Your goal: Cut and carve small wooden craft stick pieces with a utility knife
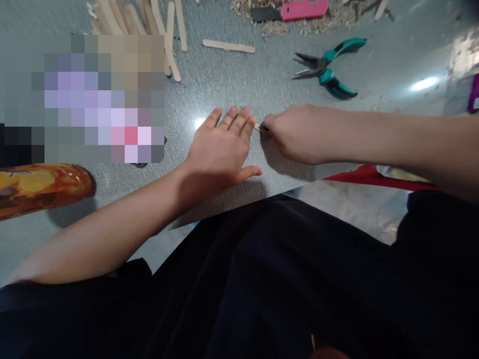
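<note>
My left hand (pixel 222 144) lies flat on the grey table, fingers stretched out and thumb apart. From beneath its fingertips pokes the pale end of a wooden craft stick (pixel 257 126); the rest of the stick is hidden. My right hand (pixel 294 133) is closed in a fist just to the right, knuckles up. At its fingertips a small dark piece (pixel 264 128) shows against the stick's end, mostly covered by the fist, so its kind cannot be told. Above the right hand lie teal-handled long-nose pliers (pixel 325 67), jaws spread. A loose craft stick (pixel 229 47) lies above my left hand.
Several craft sticks (pixel 179 25) are heaped at the upper left beside a blurred-out patch. A pink-handled cutter (pixel 304 10) rests among wood shavings (pixel 271 29) at the top. An orange patterned bottle-like object (pixel 45 189) lies at the left. The table edge runs close to my lap.
</note>
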Demonstrator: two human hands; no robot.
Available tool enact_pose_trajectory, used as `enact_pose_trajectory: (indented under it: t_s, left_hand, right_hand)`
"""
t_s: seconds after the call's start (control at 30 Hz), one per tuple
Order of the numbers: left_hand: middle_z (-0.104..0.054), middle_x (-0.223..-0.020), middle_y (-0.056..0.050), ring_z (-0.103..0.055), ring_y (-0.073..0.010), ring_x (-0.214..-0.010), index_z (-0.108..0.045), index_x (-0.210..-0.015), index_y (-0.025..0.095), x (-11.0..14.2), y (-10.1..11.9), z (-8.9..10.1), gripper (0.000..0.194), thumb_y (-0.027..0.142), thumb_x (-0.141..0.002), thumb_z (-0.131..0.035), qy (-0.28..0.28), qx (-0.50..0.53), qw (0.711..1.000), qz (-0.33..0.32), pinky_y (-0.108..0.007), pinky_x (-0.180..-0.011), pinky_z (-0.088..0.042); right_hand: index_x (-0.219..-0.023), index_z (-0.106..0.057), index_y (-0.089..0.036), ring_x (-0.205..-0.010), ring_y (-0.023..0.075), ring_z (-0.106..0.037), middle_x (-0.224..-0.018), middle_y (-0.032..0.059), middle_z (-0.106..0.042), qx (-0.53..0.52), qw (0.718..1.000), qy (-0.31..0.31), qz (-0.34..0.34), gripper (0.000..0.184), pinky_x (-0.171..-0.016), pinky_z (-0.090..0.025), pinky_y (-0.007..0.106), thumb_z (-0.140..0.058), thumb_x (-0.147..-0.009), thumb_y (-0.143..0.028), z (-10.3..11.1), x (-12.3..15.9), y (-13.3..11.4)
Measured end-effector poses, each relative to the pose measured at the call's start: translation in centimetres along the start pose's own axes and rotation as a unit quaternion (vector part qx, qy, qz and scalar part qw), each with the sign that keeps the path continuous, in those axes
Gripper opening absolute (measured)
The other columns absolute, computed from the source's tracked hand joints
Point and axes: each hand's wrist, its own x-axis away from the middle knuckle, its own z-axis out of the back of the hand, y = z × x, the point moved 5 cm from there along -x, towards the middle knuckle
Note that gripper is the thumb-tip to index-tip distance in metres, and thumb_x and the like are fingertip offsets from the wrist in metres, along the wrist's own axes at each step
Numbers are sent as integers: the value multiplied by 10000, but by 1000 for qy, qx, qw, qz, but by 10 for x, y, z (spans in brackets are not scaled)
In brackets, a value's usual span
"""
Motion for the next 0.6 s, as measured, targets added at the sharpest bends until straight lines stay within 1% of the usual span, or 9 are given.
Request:
enact_pose_trajectory:
  t_s: [0.03,0.07,0.13,0.17,0.27,0.33,0.43,0.53,0.6]
  left_hand:
    - [-474,-1900,-188,-388,-519,-1798,-498,-1821,177,0,0,1,985,641,-1013,-816,-1,-1,1000,0,-656,-1513,-174]
    - [-469,-1903,-193,-390,-516,-1797,-498,-1821,168,0,0,2,986,634,-1013,-817,-2,-4,1000,2,-650,-1513,-174]
    - [-452,-1912,-204,-391,-508,-1798,-490,-1824,146,0,1,3,994,622,-1014,-815,-11,-14,1000,6,-631,-1515,-176]
    - [-444,-1916,-207,-392,-502,-1799,-483,-1828,136,0,1,4,995,617,-1019,-808,-18,-21,1000,9,-622,-1515,-177]
    - [-431,-1926,-199,-390,-481,-1804,-463,-1841,131,-1,2,7,968,608,-1052,-757,-38,-43,998,18,-602,-1515,-187]
    - [-424,-1931,-195,-386,-468,-1809,-454,-1846,130,-2,3,9,944,603,-1075,-721,-46,-55,997,19,-589,-1515,-196]
    - [-412,-1936,-200,-395,-452,-1808,-450,-1847,124,-1,4,10,927,610,-1094,-688,-49,-73,996,18,-568,-1512,-215]
    - [-440,-1911,-236,-433,-459,-1787,-469,-1829,95,1,4,8,915,620,-1106,-666,-33,-94,995,5,-582,-1492,-259]
    - [-514,-1861,-253,-502,-455,-1745,-539,-1781,86,1,0,8,814,579,-1139,-619,1,-101,995,-11,-589,-1451,-326]
  right_hand:
    - [-1100,-732,-198,-1004,360,-869,-999,170,-853,-29,1000,7,-3,70,-792,-520,403,-671,-1078,-169,-1,-1,2]
    - [-1034,-717,-208,-1019,350,-870,-970,147,-850,-63,998,18,-3,52,-824,-538,403,-698,-1076,-185,-2,-3,4]
    - [-950,-694,-213,-1052,348,-868,-912,116,-833,-119,992,31,-2,141,-873,-564,411,-744,-1080,-236,-5,-5,8]
    - [-936,-696,-214,-1072,354,-866,-892,110,-824,-131,991,34,-2,171,-884,-572,418,-755,-1086,-269,-7,-6,10]
    - [-965,-726,-217,-1105,370,-859,-883,115,-816,-108,994,32,11,190,-873,-580,430,-719,-1115,-333,-10,-6,11]
    - [-1001,-732,-213,-1087,385,-855,-905,133,-823,-92,995,34,24,143,-860,-581,443,-703,-1107,-305,-10,-5,9]
    - [-958,-710,-223,-1077,404,-852,-928,148,-825,-92,995,27,18,93,-886,-573,470,-735,-1047,-233,-11,-6,7]
    - [-933,-676,-253,-1039,399,-858,-908,136,-814,-103,994,43,4,110,-877,-558,478,-750,-1010,-230,-13,-4,7]
    - [-976,-668,-264,-985,396,-858,-881,136,-806,-116,991,70,3,73,-826,-546,473,-725,-1018,-250,-13,0,6]
